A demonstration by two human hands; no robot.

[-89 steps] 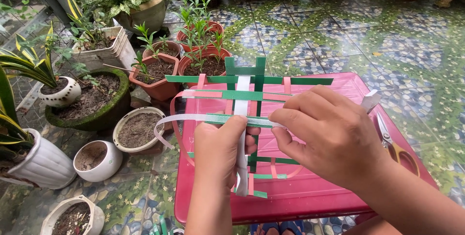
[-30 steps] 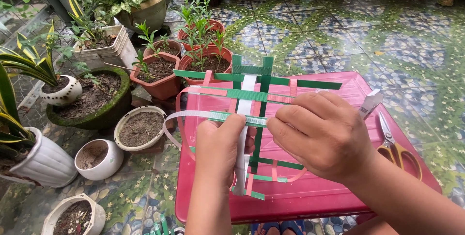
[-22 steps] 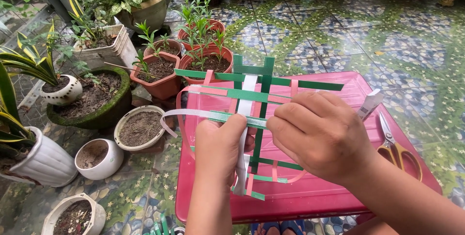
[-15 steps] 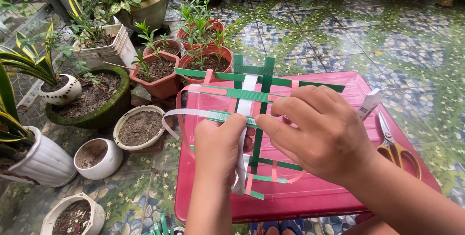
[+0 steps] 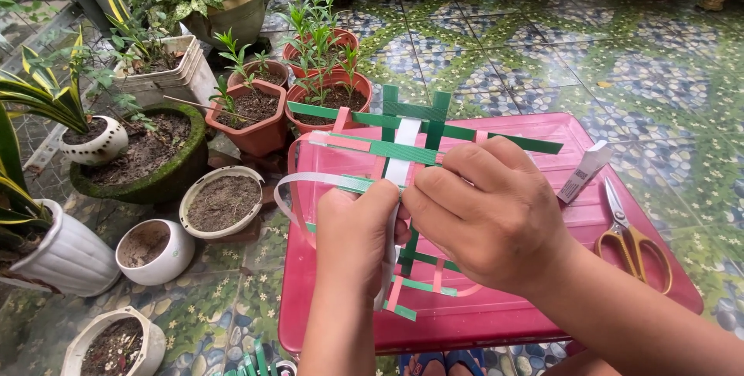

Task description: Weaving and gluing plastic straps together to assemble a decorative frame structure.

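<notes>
mid-weave: left hand (image 5: pixel 358 229) and right hand (image 5: pixel 484 209) fingers pinch the paper strip lattice (image 5: pixel 403 151) on the pink lid (image 5: pixel 496 306); next, likely snug the white strip (image 5: pixel 310 180).

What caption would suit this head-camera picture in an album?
Two hands, left hand and right hand, weave green, white and pink paper strips on a pink lid.

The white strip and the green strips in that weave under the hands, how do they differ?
The white strip is pale and runs lengthwise toward the person, while most green strips are dark and lie crosswise. There is one white strip in the mat's middle, against several green strips spread across it. The white strip passes under the left hand; the green strips stick out past both hands, including the right hand. Both are flat, narrow bands interlaced on the pink lid.
</notes>
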